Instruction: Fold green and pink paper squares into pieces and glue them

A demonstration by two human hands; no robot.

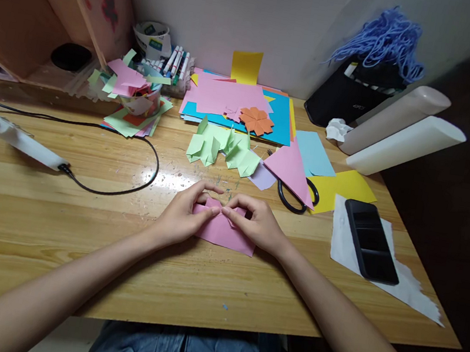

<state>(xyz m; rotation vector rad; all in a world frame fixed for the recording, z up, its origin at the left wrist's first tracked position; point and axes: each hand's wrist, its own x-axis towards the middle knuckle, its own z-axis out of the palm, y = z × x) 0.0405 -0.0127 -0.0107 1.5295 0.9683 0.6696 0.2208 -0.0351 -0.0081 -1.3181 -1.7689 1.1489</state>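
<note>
A pink sheet of paper (226,233) lies on the wooden table (76,222) in front of me, partly folded. My left hand (184,212) pinches its upper left part with curled fingers. My right hand (254,222) pinches the upper right part, fingertips meeting the left hand's at the middle fold. Both hands rest on the paper. Just beyond them sit several folded green paper pieces (221,147) and an orange paper flower (256,120) on a stack of coloured sheets (246,103).
Black scissors (292,197) lie under a pink triangle at right. A black phone (371,240) rests on white paper. A white tool (13,138) with a black cable (127,183) lies at left. Marker pens (177,62), paper scraps, blue yarn (386,36) and a black container stand at the back.
</note>
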